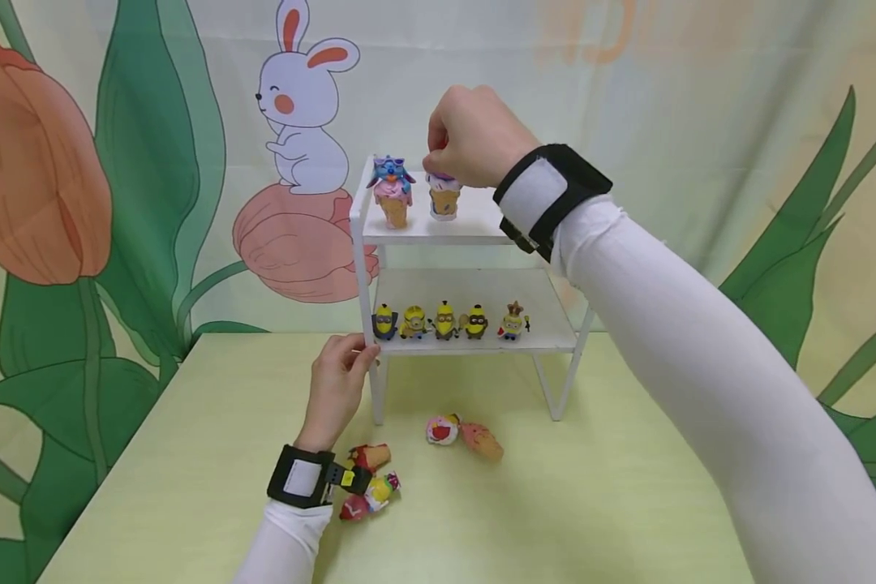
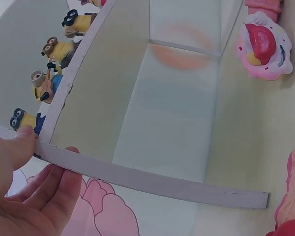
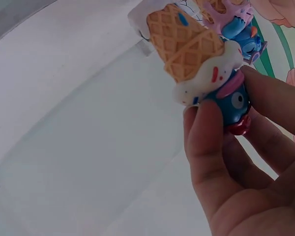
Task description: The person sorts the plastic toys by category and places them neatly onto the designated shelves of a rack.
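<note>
- Pinching a blue-headed ice-cream-cone figure [image 3: 199, 64] between thumb and fingers, the right hand [image 1: 478, 134] grips its top; the cone is upright at the upper shelf [image 1: 480, 223], beside a pink-iced cone with a blue character [image 1: 392, 195]; whether its base bears on the shelf cannot be told.
- Gripping the white rack [image 1: 377, 397] at its front left corner, the left hand [image 1: 336, 385] lays its thumb near the lower shelf [image 1: 467, 284], fingers curled about the leg.
- Standing in a row on that shelf, five small yellow figures [image 1: 445, 322]; the rightmost wears a crown.
- Lying on the table [image 1: 628, 487], a pink-and-white piece [image 1: 441, 431] just beside a pinkish cone [image 1: 485, 443]; near the left wrist, a red-topped cone [image 1: 372, 457].
</note>
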Motion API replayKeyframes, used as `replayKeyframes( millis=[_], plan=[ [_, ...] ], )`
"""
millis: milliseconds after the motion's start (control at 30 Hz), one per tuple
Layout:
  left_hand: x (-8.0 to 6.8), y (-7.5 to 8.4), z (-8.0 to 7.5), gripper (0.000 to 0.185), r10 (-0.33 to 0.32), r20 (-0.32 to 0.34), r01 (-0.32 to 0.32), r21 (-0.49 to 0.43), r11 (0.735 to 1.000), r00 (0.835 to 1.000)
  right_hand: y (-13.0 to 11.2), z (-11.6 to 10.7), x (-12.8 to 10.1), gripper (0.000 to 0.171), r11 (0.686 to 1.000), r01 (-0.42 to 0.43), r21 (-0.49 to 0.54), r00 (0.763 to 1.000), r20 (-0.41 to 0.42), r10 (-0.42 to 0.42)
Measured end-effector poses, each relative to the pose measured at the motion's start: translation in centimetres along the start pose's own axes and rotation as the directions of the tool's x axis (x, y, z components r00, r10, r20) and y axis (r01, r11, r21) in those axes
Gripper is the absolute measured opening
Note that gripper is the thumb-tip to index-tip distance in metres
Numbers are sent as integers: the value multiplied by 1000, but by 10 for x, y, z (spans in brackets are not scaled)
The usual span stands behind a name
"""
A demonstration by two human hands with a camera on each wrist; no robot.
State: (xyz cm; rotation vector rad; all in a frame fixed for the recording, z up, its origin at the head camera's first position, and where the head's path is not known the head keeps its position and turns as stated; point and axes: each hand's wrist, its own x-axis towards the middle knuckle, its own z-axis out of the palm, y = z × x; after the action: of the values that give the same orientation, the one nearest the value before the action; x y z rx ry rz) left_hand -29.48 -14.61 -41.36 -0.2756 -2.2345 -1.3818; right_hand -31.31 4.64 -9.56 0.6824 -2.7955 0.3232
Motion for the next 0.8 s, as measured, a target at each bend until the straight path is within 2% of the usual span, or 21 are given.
replayKeyframes(
  millis=[333, 800],
  plan=[
    [1, 2, 0, 21, 1, 7, -1, -4, 1000, 1000, 2, 6, 4, 19, 998, -49, 40, 999, 18, 49],
    [0, 2, 1, 21, 33, 3, -33, -1, 999, 999, 2, 12, 3, 17, 999, -25, 22, 999, -30, 26]
  ],
)
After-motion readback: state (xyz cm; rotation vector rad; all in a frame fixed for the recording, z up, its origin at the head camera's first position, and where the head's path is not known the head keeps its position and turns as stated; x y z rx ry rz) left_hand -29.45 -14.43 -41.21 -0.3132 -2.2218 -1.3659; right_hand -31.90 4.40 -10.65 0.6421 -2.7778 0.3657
